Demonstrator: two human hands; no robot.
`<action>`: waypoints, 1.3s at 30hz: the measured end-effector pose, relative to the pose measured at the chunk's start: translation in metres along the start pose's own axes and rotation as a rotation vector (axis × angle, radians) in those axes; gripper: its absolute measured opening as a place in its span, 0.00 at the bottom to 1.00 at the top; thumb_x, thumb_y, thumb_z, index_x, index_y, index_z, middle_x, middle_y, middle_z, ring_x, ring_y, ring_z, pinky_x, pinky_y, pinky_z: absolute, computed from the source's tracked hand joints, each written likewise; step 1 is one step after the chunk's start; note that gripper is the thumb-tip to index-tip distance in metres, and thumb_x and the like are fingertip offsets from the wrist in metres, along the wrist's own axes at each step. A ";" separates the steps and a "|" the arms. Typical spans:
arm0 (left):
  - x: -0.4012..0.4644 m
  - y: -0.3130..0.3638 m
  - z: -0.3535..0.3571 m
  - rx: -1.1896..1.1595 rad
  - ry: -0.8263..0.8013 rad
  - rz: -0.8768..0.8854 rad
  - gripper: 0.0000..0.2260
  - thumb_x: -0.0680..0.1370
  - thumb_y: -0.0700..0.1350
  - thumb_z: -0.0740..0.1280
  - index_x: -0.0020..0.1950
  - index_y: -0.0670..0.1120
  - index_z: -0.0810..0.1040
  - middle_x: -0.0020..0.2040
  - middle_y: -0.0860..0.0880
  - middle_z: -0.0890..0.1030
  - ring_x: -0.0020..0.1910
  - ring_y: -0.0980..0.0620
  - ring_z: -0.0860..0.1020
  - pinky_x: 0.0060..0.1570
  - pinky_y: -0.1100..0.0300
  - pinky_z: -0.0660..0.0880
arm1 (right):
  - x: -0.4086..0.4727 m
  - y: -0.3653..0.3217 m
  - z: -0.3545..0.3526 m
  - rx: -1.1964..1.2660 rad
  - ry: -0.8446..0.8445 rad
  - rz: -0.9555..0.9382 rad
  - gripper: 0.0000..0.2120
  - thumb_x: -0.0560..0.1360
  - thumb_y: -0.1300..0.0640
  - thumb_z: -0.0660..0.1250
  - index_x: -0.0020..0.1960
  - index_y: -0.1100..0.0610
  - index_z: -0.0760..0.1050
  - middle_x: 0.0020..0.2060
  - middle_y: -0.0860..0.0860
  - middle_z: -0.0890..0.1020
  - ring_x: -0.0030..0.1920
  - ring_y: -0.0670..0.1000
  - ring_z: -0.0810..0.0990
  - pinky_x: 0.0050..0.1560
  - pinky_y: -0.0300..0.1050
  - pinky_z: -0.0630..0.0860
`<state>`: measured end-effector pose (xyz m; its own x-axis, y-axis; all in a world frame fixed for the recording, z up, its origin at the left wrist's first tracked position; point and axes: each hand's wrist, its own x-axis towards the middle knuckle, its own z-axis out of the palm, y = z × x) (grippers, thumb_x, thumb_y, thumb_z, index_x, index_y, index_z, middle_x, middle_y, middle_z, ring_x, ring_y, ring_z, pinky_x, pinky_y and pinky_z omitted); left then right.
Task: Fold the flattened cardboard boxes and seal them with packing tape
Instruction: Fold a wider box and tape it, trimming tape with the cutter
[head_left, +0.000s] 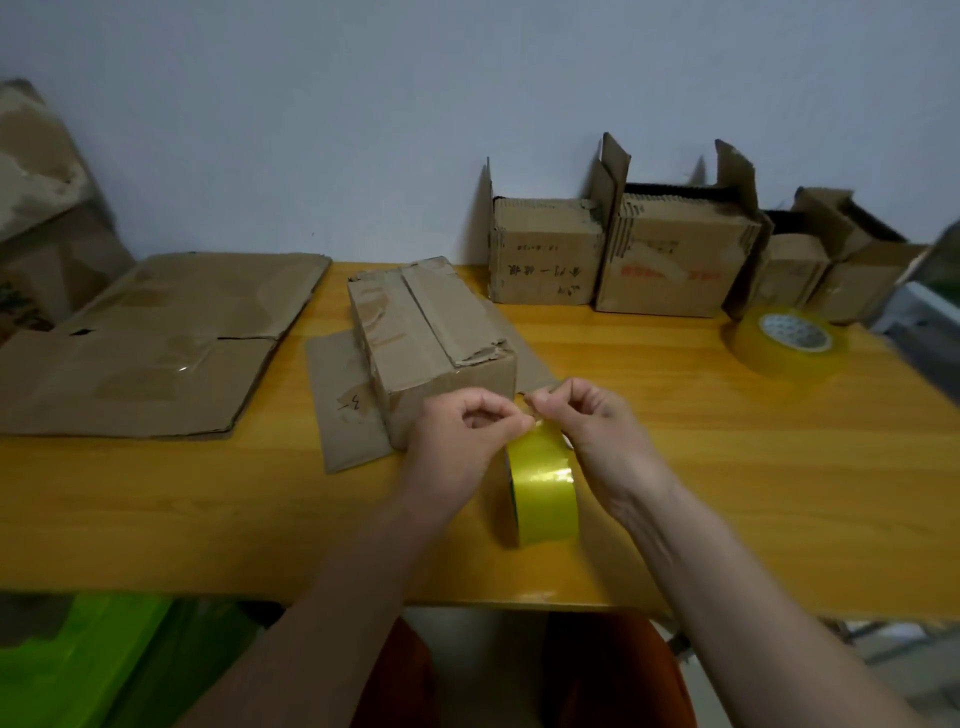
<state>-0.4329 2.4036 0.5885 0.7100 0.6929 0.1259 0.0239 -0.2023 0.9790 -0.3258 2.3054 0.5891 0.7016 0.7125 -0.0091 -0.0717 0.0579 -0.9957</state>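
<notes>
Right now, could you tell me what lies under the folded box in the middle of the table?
A flat cardboard sheet sticks out from under the folded box; the part beneath is hidden.

Flattened boxes left on table, folded box centre, 4 open boxes behind, spare tape roll right

Both hands meet above a yellow tape roll standing on edge on the desk. Left hand and right hand pinch the tape's loose end at the roll's top. Folded box just behind, on a flat sheet. Flattened boxes left; second roll far right; open boxes by wall.
</notes>
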 end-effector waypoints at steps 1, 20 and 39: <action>-0.003 0.002 0.002 0.021 0.019 0.004 0.04 0.70 0.38 0.76 0.43 0.43 0.83 0.37 0.50 0.84 0.35 0.58 0.80 0.42 0.62 0.77 | -0.003 -0.001 0.001 -0.003 0.025 -0.020 0.11 0.75 0.65 0.66 0.35 0.57 0.72 0.39 0.52 0.79 0.46 0.48 0.78 0.49 0.38 0.74; -0.012 0.007 0.010 0.254 0.074 0.153 0.06 0.71 0.40 0.75 0.47 0.49 0.86 0.36 0.56 0.81 0.32 0.61 0.74 0.36 0.66 0.72 | -0.016 0.005 0.002 -0.197 0.187 -0.129 0.11 0.77 0.58 0.66 0.36 0.54 0.74 0.50 0.51 0.80 0.55 0.49 0.77 0.63 0.54 0.71; -0.005 0.004 0.025 0.411 0.187 0.143 0.03 0.75 0.43 0.72 0.42 0.48 0.81 0.51 0.50 0.72 0.53 0.53 0.73 0.57 0.58 0.73 | -0.032 0.004 -0.031 -0.423 -0.029 0.093 0.17 0.72 0.46 0.72 0.49 0.61 0.78 0.37 0.53 0.78 0.38 0.51 0.75 0.42 0.51 0.74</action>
<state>-0.4188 2.3814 0.5876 0.5882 0.7434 0.3185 0.2386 -0.5358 0.8099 -0.3263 2.2611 0.5828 0.6855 0.7206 -0.1040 0.1672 -0.2948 -0.9408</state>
